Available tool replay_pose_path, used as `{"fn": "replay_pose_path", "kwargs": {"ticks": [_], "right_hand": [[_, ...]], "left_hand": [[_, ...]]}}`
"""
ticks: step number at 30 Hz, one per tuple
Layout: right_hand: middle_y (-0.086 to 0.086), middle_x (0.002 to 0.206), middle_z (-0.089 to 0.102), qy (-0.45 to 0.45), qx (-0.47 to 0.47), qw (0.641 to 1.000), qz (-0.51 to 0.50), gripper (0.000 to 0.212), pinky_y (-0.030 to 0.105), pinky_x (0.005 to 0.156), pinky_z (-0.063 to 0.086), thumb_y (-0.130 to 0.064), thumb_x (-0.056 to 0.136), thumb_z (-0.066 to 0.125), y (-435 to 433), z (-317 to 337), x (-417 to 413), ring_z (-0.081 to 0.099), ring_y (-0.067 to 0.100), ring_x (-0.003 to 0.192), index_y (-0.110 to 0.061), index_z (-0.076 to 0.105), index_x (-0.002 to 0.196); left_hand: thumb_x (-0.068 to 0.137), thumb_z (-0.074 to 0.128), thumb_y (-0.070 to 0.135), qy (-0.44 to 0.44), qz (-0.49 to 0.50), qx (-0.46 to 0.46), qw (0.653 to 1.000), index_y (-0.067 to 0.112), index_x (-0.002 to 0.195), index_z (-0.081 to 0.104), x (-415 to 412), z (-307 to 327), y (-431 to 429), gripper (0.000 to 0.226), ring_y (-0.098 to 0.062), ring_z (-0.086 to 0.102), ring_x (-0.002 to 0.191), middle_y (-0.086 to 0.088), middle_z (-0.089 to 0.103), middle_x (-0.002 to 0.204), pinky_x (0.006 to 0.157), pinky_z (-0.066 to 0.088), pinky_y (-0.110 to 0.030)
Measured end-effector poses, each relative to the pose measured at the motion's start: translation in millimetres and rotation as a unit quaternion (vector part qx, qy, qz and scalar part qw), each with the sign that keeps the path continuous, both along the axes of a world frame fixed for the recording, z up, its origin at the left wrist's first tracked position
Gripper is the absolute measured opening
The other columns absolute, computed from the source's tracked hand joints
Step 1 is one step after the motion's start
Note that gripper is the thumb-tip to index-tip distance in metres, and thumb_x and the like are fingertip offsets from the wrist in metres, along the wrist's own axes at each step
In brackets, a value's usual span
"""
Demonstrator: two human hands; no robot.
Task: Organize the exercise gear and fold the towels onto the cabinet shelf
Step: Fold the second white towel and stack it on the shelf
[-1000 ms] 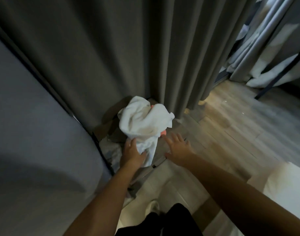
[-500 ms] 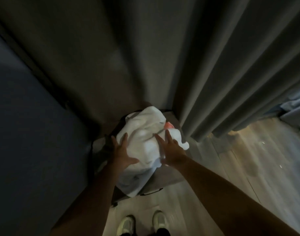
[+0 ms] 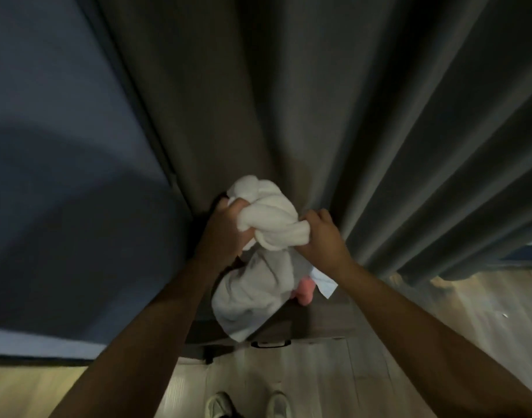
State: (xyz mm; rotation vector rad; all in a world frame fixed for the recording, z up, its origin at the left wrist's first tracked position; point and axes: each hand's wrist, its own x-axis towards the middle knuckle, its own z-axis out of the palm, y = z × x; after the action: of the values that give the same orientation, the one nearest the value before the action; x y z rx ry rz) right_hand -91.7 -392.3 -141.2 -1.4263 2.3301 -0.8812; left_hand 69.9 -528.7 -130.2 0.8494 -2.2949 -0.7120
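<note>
Head view, looking straight down: two pale shoes (image 3: 219,404) stand on the wood floor (image 3: 304,378) between the forearms. Just past them, below both hands, is a low dark cabinet (image 3: 322,322) with a black handle (image 3: 270,344) on its near edge. White cloth (image 3: 252,297) hangs in shadow under the hands and drapes onto the cabinet top. Whether it is part of the held towel or a second one cannot be told. A pink thing (image 3: 305,289) peeks out from beneath it, just under the right wrist.

The left hand (image 3: 225,230) has its fingers curled into the left side of a bunched white towel (image 3: 267,218). The right hand (image 3: 322,236) clenches the towel's twisted right end. The towel is lifted between the two hands, above the cabinet.

Behind the hands hangs a grey curtain (image 3: 288,101) in long folds, and left of the left hand is a blue wall (image 3: 62,146).
</note>
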Motion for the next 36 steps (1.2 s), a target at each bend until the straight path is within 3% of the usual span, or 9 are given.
{"fn": "replay_pose_path", "kwargs": {"ticks": [3, 7, 10, 13, 17, 20, 26, 32, 36], "right_hand": [[0.003, 0.102, 0.047, -0.019, -0.067, 0.998, 0.008, 0.040, 0.022, 0.065, 0.034, -0.021, 0.076, 0.081, 1.9, 47.1, 15.9, 0.051, 0.016, 0.082, -0.002, 0.062, 0.106], [0.006, 0.098, 0.054, -0.017, -0.124, 0.992, 0.029, 0.033, 0.019, 0.068, 0.031, -0.018, 0.077, 0.080, 0.8, 106.4, 44.0, 0.050, 0.016, 0.087, -0.003, 0.062, 0.101], [0.004, 0.094, 0.057, -0.008, -0.174, 0.984, 0.043, 0.028, 0.020, 0.065, 0.033, -0.021, 0.078, 0.078, 0.6, 153.5, 62.4, 0.052, 0.015, 0.085, -0.009, 0.060, 0.096], [-0.005, 0.091, 0.055, 0.000, -0.206, 0.977, 0.057, 0.024, 0.009, 0.062, 0.035, -0.026, 0.081, 0.075, -1.6, 195.6, 76.6, 0.052, 0.005, 0.082, -0.019, 0.056, 0.093], [-0.008, 0.090, 0.056, 0.009, -0.257, 0.964, 0.064, 0.024, 0.005, 0.062, 0.037, -0.026, 0.079, 0.076, -5.2, 239.8, 92.4, 0.053, -0.002, 0.080, -0.030, 0.053, 0.086], [-0.011, 0.088, 0.056, 0.012, -0.291, 0.954, 0.074, 0.025, 0.009, 0.062, 0.039, -0.027, 0.079, 0.073, -4.9, 267.6, 101.4, 0.055, 0.000, 0.080, -0.036, 0.050, 0.083], [0.000, 0.093, 0.061, 0.022, -0.352, 0.932, 0.081, 0.020, 0.026, 0.068, 0.047, -0.026, 0.079, 0.073, -2.0, 326.9, 108.3, 0.059, 0.010, 0.081, -0.022, 0.057, 0.091], [0.005, 0.092, 0.061, 0.005, -0.416, 0.896, 0.154, 0.023, 0.025, 0.067, 0.046, -0.023, 0.078, 0.075, 17.8, 391.9, 113.2, 0.059, 0.013, 0.080, -0.021, 0.053, 0.085], [0.006, 0.094, 0.061, -0.017, -0.436, 0.876, 0.205, 0.027, 0.030, 0.068, 0.050, -0.030, 0.075, 0.073, 36.6, 413.7, 113.1, 0.061, 0.016, 0.083, -0.015, 0.055, 0.089]], "left_hand": [[0.075, 0.077, -0.005, 0.048, 0.014, -0.056, 0.997, -0.004, 0.079, 0.064, 12.6, 55.1, 1.3, 0.014, -0.022, 0.054, 0.080, -0.019, 0.057, 0.081, 0.073, 0.041, -0.024], [0.078, 0.076, 0.006, 0.092, -0.002, -0.043, 0.995, 0.003, 0.089, 0.065, 35.6, 125.0, -0.3, 0.016, -0.005, 0.049, 0.087, -0.006, 0.052, 0.096, 0.073, 0.034, -0.004], [0.077, 0.074, 0.010, 0.125, 0.008, -0.051, 0.991, 0.009, 0.093, 0.065, 53.1, 173.6, 1.8, 0.019, -0.013, 0.053, 0.090, -0.006, 0.052, 0.101, 0.073, 0.038, -0.013], [0.077, 0.072, 0.011, 0.171, 0.006, -0.063, 0.983, 0.009, 0.094, 0.064, 70.5, 215.2, 4.8, 0.020, -0.018, 0.056, 0.094, -0.004, 0.050, 0.104, 0.075, 0.044, -0.023], [0.078, 0.071, 0.012, 0.209, -0.002, -0.073, 0.975, 0.014, 0.096, 0.063, 88.6, 259.6, 9.1, 0.020, -0.017, 0.057, 0.094, -0.001, 0.049, 0.108, 0.077, 0.046, -0.020], [0.077, 0.070, 0.012, 0.223, 0.009, -0.100, 0.970, 0.017, 0.096, 0.063, 98.5, 288.8, 15.2, 0.020, -0.016, 0.056, 0.094, -0.002, 0.051, 0.111, 0.072, 0.040, -0.007], [0.078, 0.070, 0.019, 0.246, 0.045, -0.170, 0.953, 0.040, 0.089, 0.055, 111.2, 347.4, 32.8, 0.028, -0.007, 0.052, 0.083, 0.004, 0.050, 0.108, 0.063, 0.035, 0.000], [0.077, 0.070, 0.010, 0.338, 0.077, -0.289, 0.893, 0.014, 0.097, 0.063, 121.6, 401.0, 67.9, 0.021, 0.005, 0.050, 0.081, -0.004, 0.053, 0.097, 0.071, 0.035, -0.001], [0.076, 0.069, 0.014, 0.352, 0.108, -0.307, 0.877, 0.026, 0.094, 0.059, 125.9, 419.8, 102.6, 0.024, 0.005, 0.052, 0.082, -0.003, 0.052, 0.099, 0.068, 0.037, -0.003]]}}
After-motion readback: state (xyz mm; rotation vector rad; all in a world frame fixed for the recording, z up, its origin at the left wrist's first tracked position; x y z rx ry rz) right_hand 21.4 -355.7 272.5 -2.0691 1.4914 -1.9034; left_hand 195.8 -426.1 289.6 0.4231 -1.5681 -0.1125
